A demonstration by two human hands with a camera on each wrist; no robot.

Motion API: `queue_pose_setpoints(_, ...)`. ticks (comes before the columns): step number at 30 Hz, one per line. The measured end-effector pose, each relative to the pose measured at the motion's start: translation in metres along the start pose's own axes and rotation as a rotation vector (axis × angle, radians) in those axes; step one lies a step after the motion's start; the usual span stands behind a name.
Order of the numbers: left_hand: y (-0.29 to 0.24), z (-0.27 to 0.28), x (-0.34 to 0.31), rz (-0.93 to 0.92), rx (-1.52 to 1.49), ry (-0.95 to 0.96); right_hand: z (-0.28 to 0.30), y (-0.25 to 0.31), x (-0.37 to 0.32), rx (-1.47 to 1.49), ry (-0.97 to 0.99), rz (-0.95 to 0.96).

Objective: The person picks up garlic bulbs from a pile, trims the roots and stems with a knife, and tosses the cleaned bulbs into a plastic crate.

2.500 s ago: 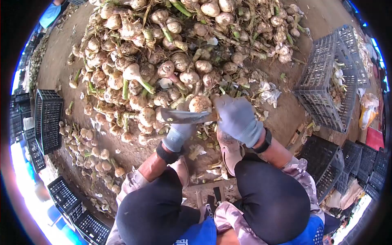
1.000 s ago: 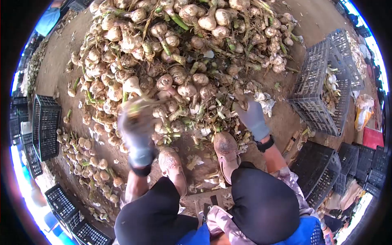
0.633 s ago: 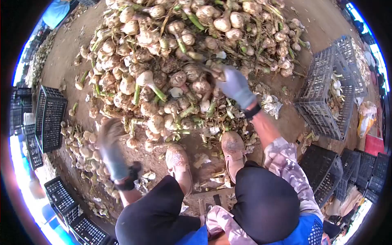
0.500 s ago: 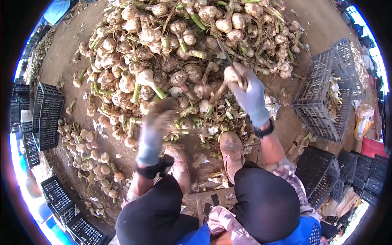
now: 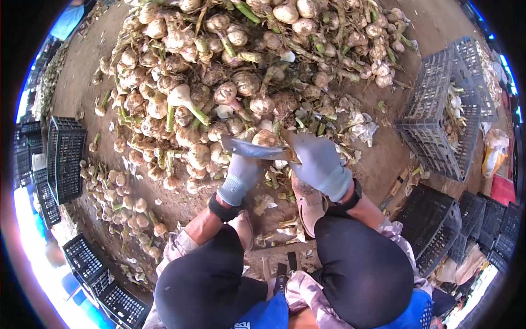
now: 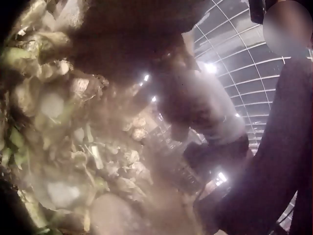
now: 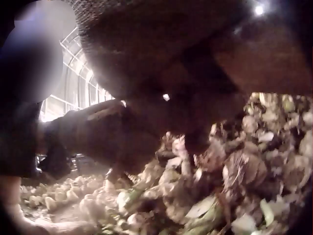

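Note:
In the head view, the gloved right hand (image 5: 318,160) grips a knife (image 5: 257,149), its curved blade lying nearly level and pointing left. Behind and below that blade is the gloved left hand (image 5: 244,174), fingers partly hidden, holding a garlic bulb (image 5: 265,137) that shows just above the blade. A stalk rises beside the right hand's fingertips. Beyond both hands lies a big heap of garlic (image 5: 219,90) with roots and green stems. Both wrist views are dark and blurred; the grips cannot be made out there.
Grey crates (image 5: 433,118) with trimmings stand at the right, black crates (image 5: 430,216) below them. More black crates (image 5: 66,159) line the left. A smaller garlic pile (image 5: 123,205) lies at the left, and shoes (image 5: 309,208) stand close under the hands.
The left hand has swung right and up to meet the right hand, which has come down and slightly left. The knife has turned from pointing up to nearly level.

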State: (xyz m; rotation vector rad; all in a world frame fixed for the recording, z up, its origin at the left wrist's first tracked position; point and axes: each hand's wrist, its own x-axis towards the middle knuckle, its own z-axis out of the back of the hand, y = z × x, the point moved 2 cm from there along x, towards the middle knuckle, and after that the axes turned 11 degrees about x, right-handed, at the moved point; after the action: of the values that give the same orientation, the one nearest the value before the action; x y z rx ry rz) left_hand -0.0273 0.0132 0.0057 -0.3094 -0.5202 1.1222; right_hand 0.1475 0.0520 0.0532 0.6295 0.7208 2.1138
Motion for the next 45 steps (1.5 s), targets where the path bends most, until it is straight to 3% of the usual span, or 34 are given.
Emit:
queue_pose_setpoints(1,0.005,-0.013,-0.004,0.182,-0.242,0.157,0.000,0.001,-0.002,-0.053,0.037,0.011)
queue_pose_setpoints(2,0.002,-0.020,-0.005,0.174,-0.242,0.170,0.001,0.003,-0.003,-0.107,0.074,0.021)
queue_pose_setpoints(4,-0.001,-0.029,-0.008,0.315,-0.382,-0.037,0.005,0.004,-0.006,-0.153,0.093,0.006)
queue_pose_setpoints(6,-0.008,-0.014,0.000,0.302,-0.380,0.046,0.004,0.000,-0.009,-0.201,0.103,0.031)
queue_pose_setpoints(8,-0.013,-0.009,0.001,0.317,-0.406,0.262,0.003,-0.007,-0.012,-0.189,0.067,0.068)
queue_pose_setpoints(9,-0.012,-0.013,0.002,0.204,-0.425,0.058,0.002,-0.011,-0.014,-0.174,0.029,0.108)
queue_pose_setpoints(12,-0.015,-0.003,0.008,0.273,-0.409,0.115,-0.001,-0.035,-0.014,0.000,-0.095,0.161)
queue_pose_setpoints(13,-0.006,-0.024,0.000,0.649,-1.258,0.140,0.002,-0.058,-0.018,-0.032,-0.073,-0.046)
queue_pose_setpoints(14,-0.013,-0.019,-0.005,0.751,-1.149,0.208,0.002,-0.100,-0.034,-0.145,-0.062,-0.163)
queue_pose_setpoints(15,-0.024,0.000,0.009,0.872,-1.237,0.110,0.003,-0.131,-0.046,-0.261,-0.047,-0.277)
queue_pose_setpoints(16,-0.033,0.014,0.023,0.988,-1.329,0.002,0.013,-0.120,-0.045,-0.270,-0.050,-0.272)
queue_pose_setpoints(17,-0.026,0.027,0.032,0.426,-0.763,0.027,0.032,-0.102,-0.049,-0.147,-0.065,-0.415)
queue_pose_setpoints(18,-0.017,0.021,0.031,0.312,-0.329,0.034,0.044,-0.089,-0.054,-0.024,-0.094,-0.549)
queue_pose_setpoints(19,-0.018,0.011,0.034,0.184,-0.123,0.053,0.031,-0.083,-0.055,0.403,-0.061,-0.601)
queue_pose_setpoints(20,-0.020,0.004,0.035,0.069,0.083,0.075,0.027,-0.050,-0.038,0.774,-0.095,-0.435)
queue_pose_setpoints(21,-0.028,-0.002,0.039,-0.023,0.155,0.095,0.004,-0.056,-0.042,0.885,0.128,-0.551)
queue_pose_setpoints(22,-0.041,-0.003,0.045,0.005,0.432,0.473,0.017,-0.014,-0.019,0.889,0.295,-0.644)
queue_pose_setpoints(24,-0.037,0.002,0.043,-0.113,0.444,0.099,-0.017,-0.025,-0.028,0.994,0.037,-0.603)
queue_pose_setpoints(25,-0.037,0.012,0.047,-0.074,0.508,-0.095,-0.026,-0.030,-0.026,0.996,0.040,-0.596)
queue_pose_setpoints(26,-0.036,0.025,0.051,-0.034,0.568,-0.289,-0.028,-0.032,-0.021,1.245,-0.136,-0.566)
queue_pose_setpoints(27,-0.021,0.038,0.050,0.022,0.175,-0.307,-0.029,-0.033,-0.018,1.487,-0.316,-0.534)
queue_pose_setpoints(28,-0.017,0.024,0.036,0.295,-0.257,-0.491,-0.029,-0.034,-0.018,1.488,-0.305,-0.539)
queue_pose_setpoints(30,-0.003,0.005,0.024,0.652,-1.530,-0.147,-0.020,-0.026,-0.011,1.338,-0.336,-0.807)
queue_pose_setpoints(31,-0.005,0.005,0.021,0.328,-0.820,-0.094,-0.034,-0.025,-0.007,1.295,-0.279,-0.491)
queue_pose_setpoints(32,-0.016,0.004,0.027,0.005,-0.108,-0.033,-0.040,-0.027,-0.008,1.080,-0.210,-0.683)
queue_pose_setpoints(34,-0.009,-0.016,0.020,0.753,-1.123,-0.128,-0.025,-0.042,-0.013,0.623,0.060,-0.717)
queue_pose_setpoints(35,-0.001,-0.016,0.017,0.755,-1.126,-0.132,-0.018,-0.051,-0.015,0.620,0.065,-0.717)
queue_pose_setpoints(37,0.017,-0.013,0.016,0.623,-0.760,-0.009,-0.001,-0.060,-0.016,0.363,-0.194,-0.285)
queue_pose_setpoints(38,0.014,-0.012,0.020,0.622,-0.767,-0.005,0.008,-0.050,-0.010,0.358,-0.194,-0.290)
queue_pose_setpoints(40,0.004,-0.002,0.032,0.389,-0.317,-0.078,0.029,-0.018,0.009,0.209,-0.059,-0.121)
queue_pose_setpoints(41,0.008,-0.008,0.034,0.313,-0.358,-0.041,0.023,-0.024,0.011,0.125,-0.073,-0.086)
queue_pose_setpoints(42,0.012,-0.002,0.036,0.311,-0.357,-0.049,0.020,-0.036,0.009,0.122,-0.073,-0.079)
queue_pose_setpoints(44,0.022,0.020,0.037,0.067,-0.708,-0.277,0.013,-0.076,0.001,0.071,0.138,-0.434)
queue_pose_setpoints(45,0.031,0.038,0.030,0.097,-0.708,-0.391,0.008,-0.082,-0.004,0.063,0.122,-0.365)
